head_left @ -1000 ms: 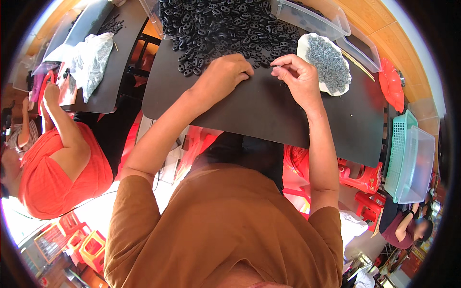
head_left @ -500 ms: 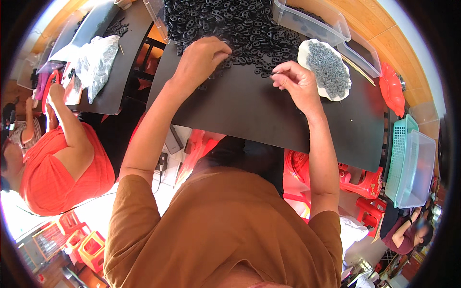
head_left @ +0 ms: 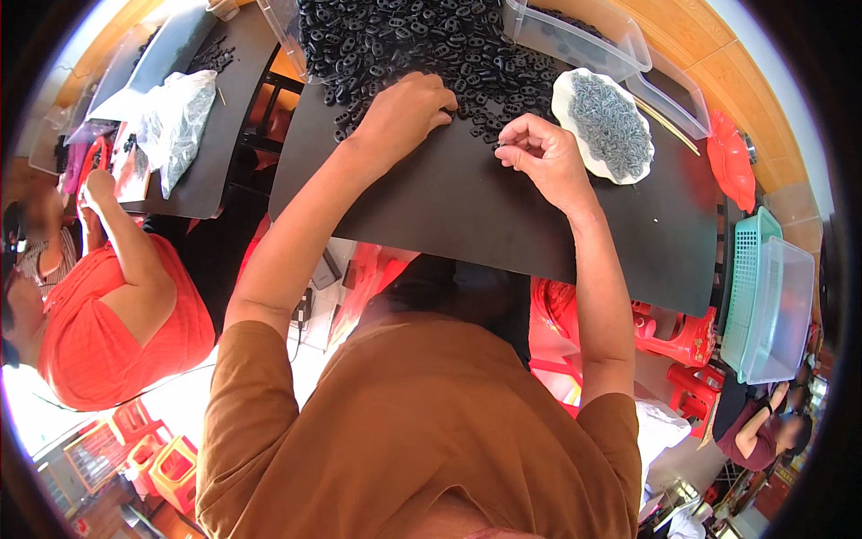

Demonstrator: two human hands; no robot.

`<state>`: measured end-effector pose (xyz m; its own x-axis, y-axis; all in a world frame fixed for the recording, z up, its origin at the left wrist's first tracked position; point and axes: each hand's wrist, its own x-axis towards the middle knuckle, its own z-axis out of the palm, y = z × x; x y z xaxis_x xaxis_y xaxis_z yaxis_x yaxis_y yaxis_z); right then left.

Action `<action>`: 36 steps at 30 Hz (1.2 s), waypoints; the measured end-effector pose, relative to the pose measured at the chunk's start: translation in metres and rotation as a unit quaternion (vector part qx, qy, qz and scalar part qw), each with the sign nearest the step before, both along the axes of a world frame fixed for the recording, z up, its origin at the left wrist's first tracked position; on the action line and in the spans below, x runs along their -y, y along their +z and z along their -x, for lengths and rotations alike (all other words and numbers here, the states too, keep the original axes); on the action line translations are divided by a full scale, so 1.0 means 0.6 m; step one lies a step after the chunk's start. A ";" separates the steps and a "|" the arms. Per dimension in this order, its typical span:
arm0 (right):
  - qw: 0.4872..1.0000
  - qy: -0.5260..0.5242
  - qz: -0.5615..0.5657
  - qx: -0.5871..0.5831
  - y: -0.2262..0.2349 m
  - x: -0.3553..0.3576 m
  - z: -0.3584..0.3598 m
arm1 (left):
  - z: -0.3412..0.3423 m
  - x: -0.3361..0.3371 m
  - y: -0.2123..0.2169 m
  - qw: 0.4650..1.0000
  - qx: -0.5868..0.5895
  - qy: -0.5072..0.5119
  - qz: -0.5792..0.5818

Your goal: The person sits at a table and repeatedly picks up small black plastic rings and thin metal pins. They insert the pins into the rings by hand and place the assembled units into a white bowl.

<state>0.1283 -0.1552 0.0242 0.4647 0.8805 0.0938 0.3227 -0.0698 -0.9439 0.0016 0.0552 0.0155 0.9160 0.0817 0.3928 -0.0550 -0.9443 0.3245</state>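
A clear plastic bag [head_left: 175,121] lies far left of the black parts pile [head_left: 404,40]. Left hand [head_left: 404,112] rests on that pile's near edge, fingers spread; right hand [head_left: 543,157] just beside it pinches something too small to identify.

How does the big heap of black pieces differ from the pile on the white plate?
The black pieces are dark, chunky loops spread loose across the black table; the plate pile is grey, much finer bits, held on a white oval plate. The heap is far larger. The left hand rests on the black pieces; the right hand is beside the plate. Both are piles of many small parts.
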 end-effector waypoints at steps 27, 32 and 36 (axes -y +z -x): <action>0.999 -0.021 -0.012 -0.022 -0.010 -0.006 0.001 | -0.006 -0.016 0.012 0.910 -0.050 0.034 0.411; 0.998 -0.040 -0.035 -0.040 -0.008 -0.008 -0.001 | -0.005 0.013 0.005 0.782 -0.034 -0.031 0.621; 0.997 -0.046 -0.040 -0.054 -0.008 -0.008 0.002 | -0.008 0.028 -0.009 0.725 -0.044 -0.043 0.686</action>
<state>0.1269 -0.1501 0.0195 0.5549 0.8251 0.1063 0.2137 -0.0179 -0.9767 0.0063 0.0384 0.0100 0.9575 0.2812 -0.0640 -0.0172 0.2774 0.9606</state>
